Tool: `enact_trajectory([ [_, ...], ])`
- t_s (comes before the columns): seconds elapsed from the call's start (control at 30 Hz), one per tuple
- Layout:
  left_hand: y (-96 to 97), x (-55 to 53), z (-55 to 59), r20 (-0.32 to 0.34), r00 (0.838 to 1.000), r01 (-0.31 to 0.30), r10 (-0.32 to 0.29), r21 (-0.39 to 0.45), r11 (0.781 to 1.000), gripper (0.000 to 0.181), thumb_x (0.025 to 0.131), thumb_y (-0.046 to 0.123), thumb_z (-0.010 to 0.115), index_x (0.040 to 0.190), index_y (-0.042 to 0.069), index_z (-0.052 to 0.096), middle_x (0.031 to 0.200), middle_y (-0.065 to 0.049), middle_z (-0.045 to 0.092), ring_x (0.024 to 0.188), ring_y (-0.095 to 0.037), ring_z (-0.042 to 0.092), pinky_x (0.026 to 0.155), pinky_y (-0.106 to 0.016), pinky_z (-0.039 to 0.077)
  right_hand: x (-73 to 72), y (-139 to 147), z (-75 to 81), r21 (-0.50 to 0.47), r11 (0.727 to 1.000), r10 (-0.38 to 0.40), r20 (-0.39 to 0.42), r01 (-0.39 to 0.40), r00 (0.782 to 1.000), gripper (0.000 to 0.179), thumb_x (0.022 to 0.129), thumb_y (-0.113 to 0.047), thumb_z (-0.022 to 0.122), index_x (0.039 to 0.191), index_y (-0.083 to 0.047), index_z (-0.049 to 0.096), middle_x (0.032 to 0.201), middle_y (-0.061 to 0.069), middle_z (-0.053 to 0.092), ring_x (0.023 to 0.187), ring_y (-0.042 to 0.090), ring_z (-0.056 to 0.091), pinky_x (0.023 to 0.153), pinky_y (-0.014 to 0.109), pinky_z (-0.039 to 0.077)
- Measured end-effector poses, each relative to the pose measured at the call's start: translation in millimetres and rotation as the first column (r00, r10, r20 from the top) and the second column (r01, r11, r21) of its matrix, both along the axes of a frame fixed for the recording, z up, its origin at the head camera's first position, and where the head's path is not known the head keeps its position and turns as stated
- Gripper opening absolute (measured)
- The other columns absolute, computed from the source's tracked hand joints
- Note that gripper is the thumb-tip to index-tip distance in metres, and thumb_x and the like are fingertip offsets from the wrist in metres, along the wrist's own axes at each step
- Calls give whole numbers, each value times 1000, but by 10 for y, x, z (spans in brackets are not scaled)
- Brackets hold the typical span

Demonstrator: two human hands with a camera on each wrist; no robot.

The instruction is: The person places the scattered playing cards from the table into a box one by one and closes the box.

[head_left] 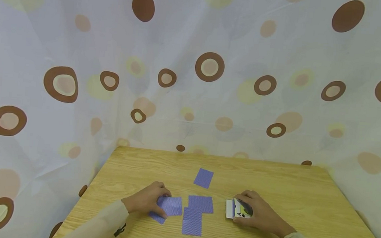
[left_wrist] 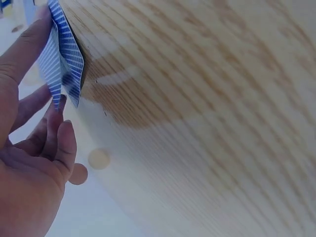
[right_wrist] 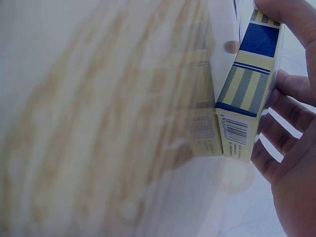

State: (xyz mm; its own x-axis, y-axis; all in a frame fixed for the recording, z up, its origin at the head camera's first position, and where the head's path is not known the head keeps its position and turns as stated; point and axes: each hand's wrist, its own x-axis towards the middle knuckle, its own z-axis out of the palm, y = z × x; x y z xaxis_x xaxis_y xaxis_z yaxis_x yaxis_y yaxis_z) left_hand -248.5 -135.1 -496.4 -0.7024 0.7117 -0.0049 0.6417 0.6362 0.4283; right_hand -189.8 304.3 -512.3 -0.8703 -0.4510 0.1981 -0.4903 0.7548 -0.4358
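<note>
My left hand (head_left: 147, 199) pinches a blue-backed playing card (head_left: 173, 206) by its edges, thumb on the near side and fingers on the far side. A second blue-backed card (head_left: 157, 217) pokes out beneath it; the left wrist view shows the two cards (left_wrist: 71, 54) spread at an angle, close over the table. My right hand (head_left: 261, 212) grips a card box (head_left: 239, 207) with its white flap (head_left: 229, 209) folded out toward the left. In the right wrist view the box (right_wrist: 247, 84) shows striped sides and a barcode end, with the thumb on top and fingers behind.
Between the hands, two face-down cards overlap, one lying crosswise (head_left: 201, 202) and one lengthwise (head_left: 192, 222). Another card (head_left: 203, 178) lies farther back. A wooden table (head_left: 272, 176) carries everything, and a spotted curtain (head_left: 228, 103) hangs behind and along the sides.
</note>
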Motion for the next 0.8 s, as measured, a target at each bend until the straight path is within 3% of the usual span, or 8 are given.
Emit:
enact_trajectory([
  [0.2,5,-5,-4,-54,998,20,-22,-32,999,66,75,47,89,125,7,74,106,7,54,97,-8,43,82,-22,47,-1,0,25,-3,1000,-1,6,1,1000,71,85,-66,74,135,-17,66,124,-10,54,107,11,51,87,39,51],
  [0.43,4,-4,-16,8,999,47,-47,-2,999,75,82,37,86,142,3,60,114,4,51,94,-6,49,84,-22,50,5,11,-15,12,1000,2,4,-2,1000,73,84,-66,74,136,-16,65,124,-9,53,108,12,52,88,40,51],
  [0.6,8,15,-10,-48,996,77,-77,-2,997,72,89,34,80,150,7,53,119,-1,53,100,-7,51,89,-25,50,9,14,-37,13,1000,4,-15,-4,1000,75,84,-67,74,136,-14,65,124,-9,53,109,12,52,89,42,52],
  [0.8,31,24,3,-69,994,89,-88,21,996,66,94,27,75,150,3,50,121,-6,52,102,-11,51,89,-28,50,17,5,-13,14,1000,1,-23,-1,1000,76,85,-66,74,137,-12,65,126,-8,53,110,12,52,90,42,52],
])
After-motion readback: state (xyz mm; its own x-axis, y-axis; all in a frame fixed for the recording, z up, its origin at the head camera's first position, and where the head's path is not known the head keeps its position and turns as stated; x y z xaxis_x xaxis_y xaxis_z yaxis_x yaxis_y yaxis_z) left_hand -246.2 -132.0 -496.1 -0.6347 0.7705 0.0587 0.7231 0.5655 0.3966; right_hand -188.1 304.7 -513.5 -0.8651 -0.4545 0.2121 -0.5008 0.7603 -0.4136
